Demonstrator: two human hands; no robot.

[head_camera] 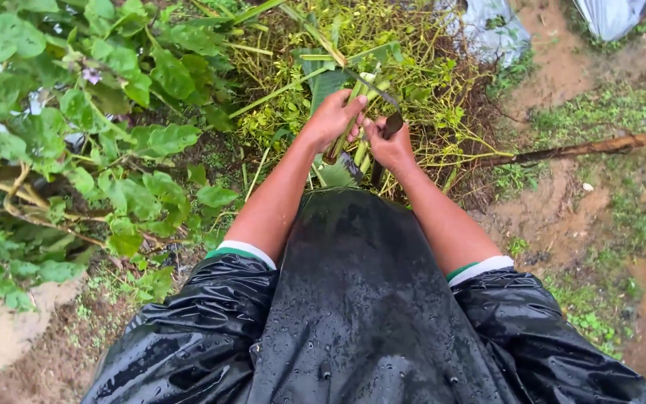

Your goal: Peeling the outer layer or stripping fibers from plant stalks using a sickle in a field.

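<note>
Two hands clamped: left hand (332, 116) on green stalks (354, 123), right hand (390, 146) on sickle (387, 112) | stalks' long axis runs away, tips upward-right | wet muddy ground (562, 217), leafy vines (91, 127)

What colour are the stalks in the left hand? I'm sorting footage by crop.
Pale green stalks, seen in the head view.

The heap of cut plants (383, 67) lies straight ahead of the person, and both the left hand (332, 118) and the right hand (389, 146) sit over its near edge, side by side, the left closed round a bundle of stalks (354, 120) and the right round a tool handle (392, 124). Left of the heap spreads a leafy bush (76, 135). Right of the heap a fallen branch (600, 145) lies across bare ground, and behind the heap, to its right, lie plastic sheets (491, 30).
</note>
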